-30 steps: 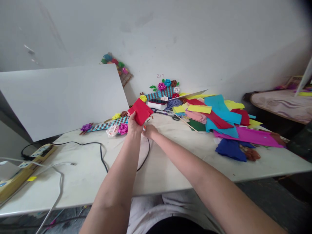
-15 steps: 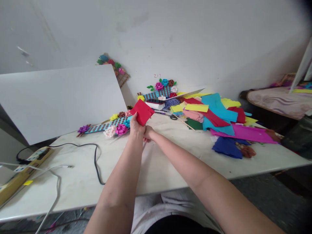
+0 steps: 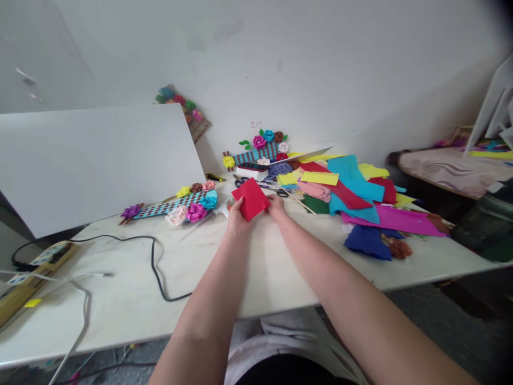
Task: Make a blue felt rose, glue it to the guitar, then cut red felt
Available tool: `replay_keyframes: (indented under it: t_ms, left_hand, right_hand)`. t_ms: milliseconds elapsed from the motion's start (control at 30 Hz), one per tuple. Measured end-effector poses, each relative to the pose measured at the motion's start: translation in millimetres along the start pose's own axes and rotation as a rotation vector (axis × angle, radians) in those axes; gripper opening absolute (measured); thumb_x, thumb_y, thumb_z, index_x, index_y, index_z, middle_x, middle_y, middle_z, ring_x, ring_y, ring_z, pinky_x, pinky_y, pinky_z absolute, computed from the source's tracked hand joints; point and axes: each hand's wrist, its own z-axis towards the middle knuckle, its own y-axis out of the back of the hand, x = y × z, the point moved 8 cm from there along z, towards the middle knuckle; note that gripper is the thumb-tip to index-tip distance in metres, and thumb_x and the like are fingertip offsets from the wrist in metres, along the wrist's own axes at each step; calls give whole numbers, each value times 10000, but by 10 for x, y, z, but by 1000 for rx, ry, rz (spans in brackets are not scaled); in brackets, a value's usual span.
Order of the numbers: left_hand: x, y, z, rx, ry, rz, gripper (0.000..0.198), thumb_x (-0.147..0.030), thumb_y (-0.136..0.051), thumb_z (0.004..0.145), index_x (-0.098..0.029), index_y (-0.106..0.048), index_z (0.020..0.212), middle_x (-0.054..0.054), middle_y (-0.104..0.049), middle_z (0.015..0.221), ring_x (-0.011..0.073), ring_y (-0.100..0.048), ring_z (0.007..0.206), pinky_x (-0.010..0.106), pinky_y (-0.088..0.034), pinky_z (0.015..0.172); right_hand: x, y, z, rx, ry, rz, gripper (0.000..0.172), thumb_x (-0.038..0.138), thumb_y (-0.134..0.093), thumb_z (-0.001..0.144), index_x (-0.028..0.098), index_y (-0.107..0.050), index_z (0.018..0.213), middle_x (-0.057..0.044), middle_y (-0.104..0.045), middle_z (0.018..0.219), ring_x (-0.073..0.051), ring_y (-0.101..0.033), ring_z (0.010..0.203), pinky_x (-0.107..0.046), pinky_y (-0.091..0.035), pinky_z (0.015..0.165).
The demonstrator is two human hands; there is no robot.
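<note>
A red square of paper [image 3: 251, 200] is held up over the middle of the table, tilted so one corner points away. My left hand [image 3: 238, 215] grips its near left edge, thumb on top. At the right corner, my right hand [image 3: 276, 205] is closed on the same paper. Scissors [image 3: 240, 182] lie just behind the paper, partly covered by it. To the left rests a blue and brown woven strip [image 3: 173, 207] with paper flowers, among them a magenta flower [image 3: 196, 213] and a purple flower [image 3: 131, 211].
Coloured paper sheets [image 3: 356, 182] are heaped on the right. A white board [image 3: 100, 166] leans at the left, near a power strip [image 3: 44, 267] and a black cable [image 3: 154, 267]. Another flowered weaving [image 3: 256, 152] stands against the wall. A thin stick [image 3: 298, 200] lies by the heap.
My hands have moved apart and slightly right with the red paper. My right hand has shifted from beneath my left wrist to the paper's right corner. The view has shifted slightly.
</note>
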Motion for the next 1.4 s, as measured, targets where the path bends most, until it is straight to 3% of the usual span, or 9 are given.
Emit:
replay_keyframes:
  t_ms: [100, 233, 333, 433, 567, 700, 1000, 1233, 1400]
  left_hand:
    - [165, 8, 17, 65, 96, 132, 283, -193, -620, 731, -139, -621, 1009, 109, -705, 895, 247, -676, 876, 409, -532, 845]
    - [215, 6, 38, 89, 99, 212, 291, -193, -672, 692, -153, -631, 978, 113, -704, 907, 269, -664, 930, 444, -507, 890]
    - [165, -38, 53, 109, 49, 236, 245, -198, -680, 701, -151, -638, 937, 104, -703, 885, 255, -670, 899, 438, -506, 888]
    - [96, -23, 72, 69, -20, 255, 196, -197, -687, 702, -154, -635, 887, 83, -702, 837, 239, -674, 860, 431, -513, 870]
    - [34, 69, 73, -15, -88, 259, 152, -191, -689, 706, -157, -630, 843, 60, -694, 788, 219, -673, 846, 405, -518, 857]
    - [-24, 76, 19, 15, -138, 248, 136, -202, -677, 728, -158, -638, 850, 60, -694, 816, 197, -671, 819, 377, -520, 845]
    - [-76, 36, -44, 27, -169, 237, 122, -261, -658, 767, -162, -649, 837, 69, -684, 826, 199, -663, 809, 362, -528, 810]
    - [-21, 61, -13, 25, -146, 289, 173, -328, -619, 805, -163, -635, 855, 68, -675, 822, 180, -654, 784, 333, -515, 803]
    - [-10, 33, -21, 19, -167, 324, 188, -315, -635, 792, -172, -601, 909, 54, -649, 818, 165, -638, 751, 314, -508, 771]
  right_hand:
    - [-7, 278, 83, -86, 5, 26, 102, 127, -487, 630, 191, -556, 669, 56, -523, 491, -133, -556, 553, -216, -430, 543]
    - [35, 285, 45, -36, 23, 96, 100, 280, -534, 681, 195, -582, 662, 25, -604, 581, -163, -596, 669, -250, -471, 636]
    - [83, 187, -47, 70, -10, 188, 269, 435, -502, 749, 189, -602, 706, -21, -654, 639, -184, -622, 680, -273, -488, 620]
    - [91, 43, -146, 275, -138, 349, 362, 517, -496, 764, 178, -605, 700, -54, -661, 641, -183, -624, 640, -271, -480, 586]
    - [168, 28, -197, 353, -126, 449, 250, 411, -652, 641, 172, -617, 703, -11, -643, 609, -149, -594, 567, -250, -447, 562]
    - [233, 30, -235, 384, -46, 433, 217, 262, -710, 505, 157, -631, 677, 19, -627, 584, -106, -551, 515, -217, -406, 520]
    - [235, -17, -288, 483, -13, 261, 247, 278, -668, 495, 148, -637, 703, 22, -599, 511, -106, -493, 420, -216, -365, 393]
    - [261, -91, -396, 560, -50, 211, 275, 256, -703, 512, 144, -646, 756, 5, -650, 556, -112, -552, 441, -213, -410, 444]
    - [328, -101, -388, 468, -36, 281, 313, 236, -775, 464, 132, -673, 741, -23, -700, 661, -158, -639, 603, -283, -508, 643]
